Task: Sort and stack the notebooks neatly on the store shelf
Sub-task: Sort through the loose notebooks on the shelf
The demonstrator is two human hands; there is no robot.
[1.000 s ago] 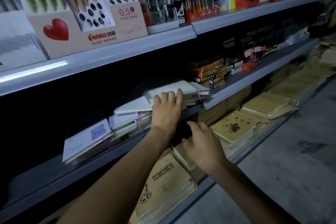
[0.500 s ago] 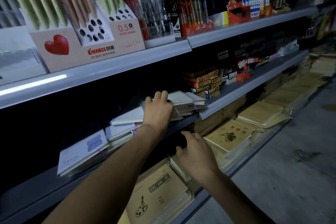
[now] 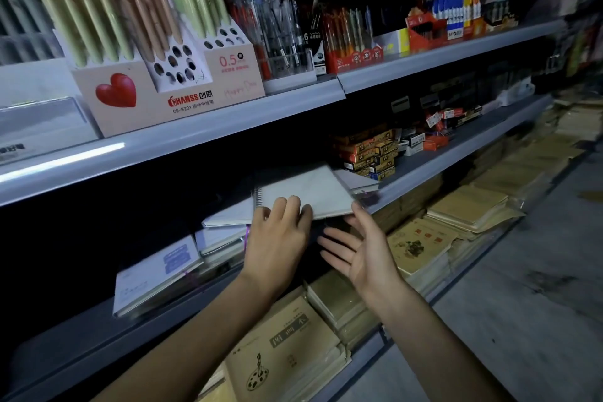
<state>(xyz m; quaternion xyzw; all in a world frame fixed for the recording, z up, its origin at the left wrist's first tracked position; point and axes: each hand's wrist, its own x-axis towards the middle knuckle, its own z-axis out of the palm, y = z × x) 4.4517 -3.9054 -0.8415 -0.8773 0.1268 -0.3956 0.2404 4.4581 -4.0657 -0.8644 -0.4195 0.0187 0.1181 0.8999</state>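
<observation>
A white spiral notebook (image 3: 310, 192) lies tilted on top of a loose pile of white notebooks (image 3: 228, 215) on the dark middle shelf (image 3: 424, 166). My left hand (image 3: 277, 238) grips its near edge, fingers curled over the cover. My right hand (image 3: 362, 248) is open just to the right, palm turned towards the left, with a fingertip at the notebook's right corner. Another white notebook with a blue label (image 3: 156, 271) lies further left on the same shelf, slanted over the shelf's front.
Small orange and black boxes (image 3: 368, 153) are stacked to the right on the middle shelf. Pen displays (image 3: 163, 88) fill the upper shelf. Stacks of brown exercise books (image 3: 287, 352) sit on the bottom shelf below my arms. Grey floor (image 3: 522, 303) lies to the right.
My left hand went from lying flat on the spiral notebook to gripping its edge, and the notebook has shifted out and tilted. My right hand rose from the lower stacks to the notebook's corner.
</observation>
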